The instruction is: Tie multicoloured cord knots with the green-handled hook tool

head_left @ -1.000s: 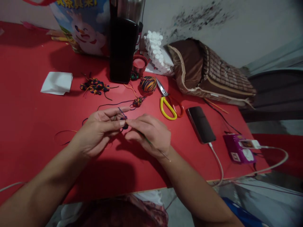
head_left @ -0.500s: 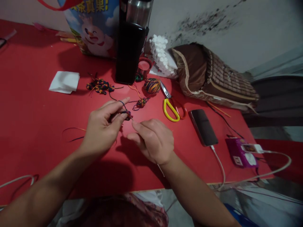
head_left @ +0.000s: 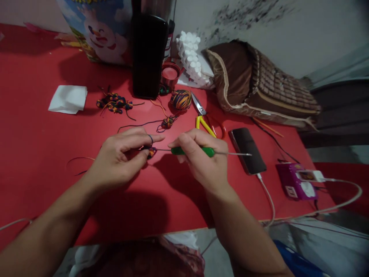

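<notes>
My left hand [head_left: 123,156] pinches a small multicoloured crochet piece [head_left: 151,152] between thumb and fingers, its index finger stretched out with a dark strand looped round it. In my right hand [head_left: 203,157] is a crochet hook with a green handle [head_left: 208,152]; one thin metal end reaches the crochet piece, the other points right, over the phone. Past my hands lie a small tangle of yarn [head_left: 167,122] and a wound ball of multicoloured yarn [head_left: 181,100]. Several finished-looking crochet bits [head_left: 114,103] are heaped farther left.
Scissors [head_left: 206,125] with yellow and red handles lie beyond my right hand. A charging phone [head_left: 248,151] and a purple power box [head_left: 296,181] are at right. Behind stand an upright black phone [head_left: 150,57], a printed bag [head_left: 105,34] and a brown quilted bag [head_left: 273,88]. A folded tissue [head_left: 68,99] lies left.
My right hand has moved right and turned, so the hook's green handle now shows. The left hand has shifted slightly left and down, keeping the crochet piece. The view has shifted a little.
</notes>
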The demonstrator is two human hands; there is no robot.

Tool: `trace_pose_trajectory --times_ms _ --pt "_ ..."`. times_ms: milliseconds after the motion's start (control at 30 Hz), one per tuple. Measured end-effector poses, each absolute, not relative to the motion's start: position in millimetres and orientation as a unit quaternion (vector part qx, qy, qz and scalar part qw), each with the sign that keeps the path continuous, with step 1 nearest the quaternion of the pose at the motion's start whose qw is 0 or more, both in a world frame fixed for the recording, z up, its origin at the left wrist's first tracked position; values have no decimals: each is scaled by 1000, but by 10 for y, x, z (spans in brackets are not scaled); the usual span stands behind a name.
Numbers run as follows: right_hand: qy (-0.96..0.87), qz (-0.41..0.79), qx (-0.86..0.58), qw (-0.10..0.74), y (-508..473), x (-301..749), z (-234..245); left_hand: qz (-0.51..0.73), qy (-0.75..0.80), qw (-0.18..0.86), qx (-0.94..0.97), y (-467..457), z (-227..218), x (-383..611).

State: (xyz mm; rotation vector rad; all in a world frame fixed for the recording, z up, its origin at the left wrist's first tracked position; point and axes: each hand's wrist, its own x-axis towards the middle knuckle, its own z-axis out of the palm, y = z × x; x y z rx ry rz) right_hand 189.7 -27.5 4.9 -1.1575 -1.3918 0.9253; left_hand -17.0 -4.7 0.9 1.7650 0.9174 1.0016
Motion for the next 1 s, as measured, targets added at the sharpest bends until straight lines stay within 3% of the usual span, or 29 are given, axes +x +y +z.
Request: trace_pose_trajectory --times_ms 167,400,667,1000 --pt "-471 516 -461 548 -188 1916 -28 405 354 574 618 -52 -23 -199" --pt "-463 570 -390 556 -251 1808 -113 441 338 682 475 -93 -106 -95" --pt "-322 583 -382 641 -232 1525 -102 526 371 652 401 -172 -83 37" --pt "-281 656 -373 592 -129 1536 -230 495 419 684 334 -97 -66 -2"
